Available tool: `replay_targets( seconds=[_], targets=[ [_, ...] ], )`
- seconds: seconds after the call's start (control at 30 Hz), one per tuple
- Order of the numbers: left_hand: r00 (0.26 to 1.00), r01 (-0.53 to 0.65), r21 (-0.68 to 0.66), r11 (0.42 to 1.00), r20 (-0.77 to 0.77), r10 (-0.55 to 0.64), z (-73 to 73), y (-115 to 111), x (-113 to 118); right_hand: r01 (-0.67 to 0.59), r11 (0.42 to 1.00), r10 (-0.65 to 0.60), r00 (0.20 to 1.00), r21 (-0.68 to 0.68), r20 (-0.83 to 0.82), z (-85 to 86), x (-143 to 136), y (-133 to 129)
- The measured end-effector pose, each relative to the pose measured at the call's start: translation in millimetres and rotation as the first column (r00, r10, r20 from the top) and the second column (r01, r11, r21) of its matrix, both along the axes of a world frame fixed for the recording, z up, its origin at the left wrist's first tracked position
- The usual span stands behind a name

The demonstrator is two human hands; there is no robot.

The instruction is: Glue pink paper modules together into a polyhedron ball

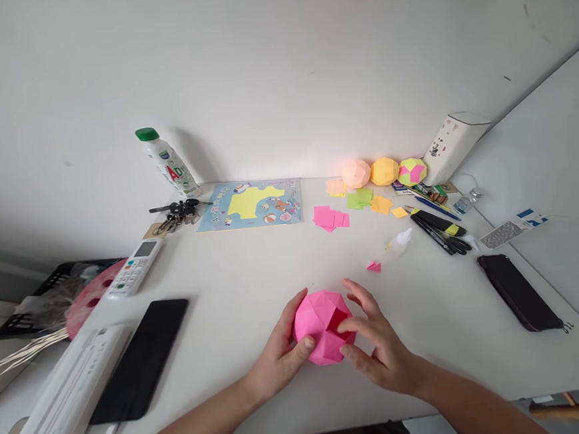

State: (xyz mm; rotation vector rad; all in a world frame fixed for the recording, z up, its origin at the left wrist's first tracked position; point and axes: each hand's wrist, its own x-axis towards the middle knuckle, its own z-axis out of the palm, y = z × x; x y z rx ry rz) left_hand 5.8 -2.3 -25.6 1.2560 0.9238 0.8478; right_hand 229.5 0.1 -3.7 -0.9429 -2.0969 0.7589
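Note:
A pink folded-paper ball [320,321] with faceted sides is between my hands, near the front of the table. My left hand [282,348] grips its left side, thumb on the front and fingers behind. On its right side is a dark opening; the index finger of my right hand [380,347] reaches into it, while the thumb touches the lower edge. Beyond the ball lie a small folded pink paper piece [374,266] and a clear glue bottle [399,242] with a white nozzle.
Sticky notes [330,217] in several colours lie behind, near three finished paper balls [385,171]. A phone [140,359], remote [134,268] and white bottle [170,166] stand or lie leftward. To the right are scissors [455,244], pens and a black pouch [521,292].

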Motion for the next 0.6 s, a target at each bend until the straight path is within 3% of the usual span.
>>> replay_targets(
  seconds=[0.17,0.43,0.6],
  targets=[
    [0.999,0.009,0.045,0.999,-0.051,-0.006,-2.6,-0.5,0.2,0.009,0.998,-0.008,1.000,-0.058,0.012,2.2,-2.4,-2.8],
    [0.994,0.077,0.134,0.988,0.071,-0.087,-4.2,-4.0,4.1,0.001,0.992,-0.009,0.998,-0.126,-0.062,8.2,-5.5,-7.2],
    [0.969,0.146,-0.060,0.987,0.207,-0.131,-3.9,-4.1,6.9,-0.097,0.968,0.054,0.981,-0.233,-0.185,8.8,0.6,-4.0]
  ],
)
